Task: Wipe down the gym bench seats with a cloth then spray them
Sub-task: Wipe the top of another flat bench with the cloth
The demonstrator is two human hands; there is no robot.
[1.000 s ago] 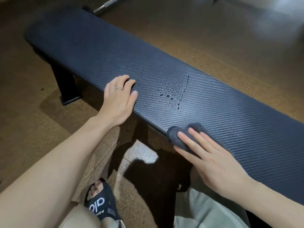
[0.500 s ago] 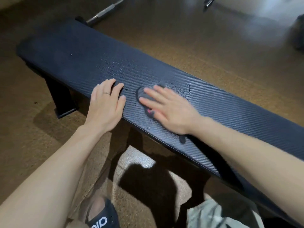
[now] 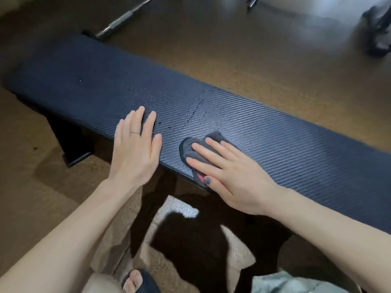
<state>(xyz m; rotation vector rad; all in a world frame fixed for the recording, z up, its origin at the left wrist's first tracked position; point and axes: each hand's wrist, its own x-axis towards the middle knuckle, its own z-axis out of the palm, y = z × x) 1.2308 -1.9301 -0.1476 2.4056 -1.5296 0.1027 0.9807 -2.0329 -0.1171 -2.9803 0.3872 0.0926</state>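
Two bare hands rest on a dark textured gym bench seat [image 3: 275, 140] whose long axis runs from the upper left of the frame down to the right edge. Left hand [image 3: 135, 149] lies flat, fingers straight, on the near edge. Just right of it, the right hand [image 3: 228, 172] presses a crumpled grey cloth [image 3: 190, 153] onto the seat with fingers spread.

A long dark navy padded bench seat [image 3: 264, 132] shows a ribbed, carbon-weave vinyl finish, faintly glossy and streaked with wet droplets. A soft grey fabric cloth [image 3: 191, 150] lies crumpled and matt on it. Beyond, a knurled steel bar [image 3: 121, 19] gleams on rough brown speckled flooring [image 3: 243, 60].
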